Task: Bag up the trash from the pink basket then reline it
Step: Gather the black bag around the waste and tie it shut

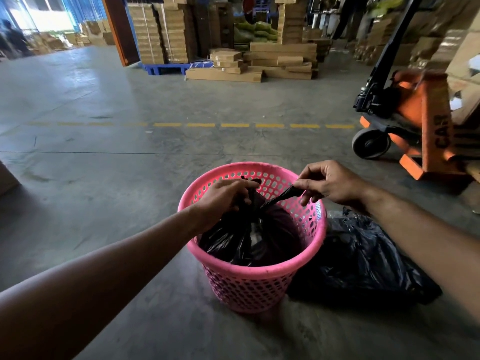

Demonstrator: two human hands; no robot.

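A pink perforated basket [259, 284] stands on the concrete floor in front of me. Inside it sits a full black trash bag [233, 242] with its top gathered. My left hand [223, 198] is closed around the gathered neck of the bag over the basket's middle. My right hand [330, 185] pinches a twisted strip of the same bag and holds it stretched taut to the right, above the basket's far right rim. A second black plastic bag [363, 263] lies crumpled on the floor just right of the basket.
An orange pallet jack [420, 126] with a grey wheel stands at the right, close behind my right hand. Stacked cardboard boxes [249, 61] and a blue pallet [166, 68] fill the far side. A dashed yellow line [200, 124] crosses the bare concrete floor.
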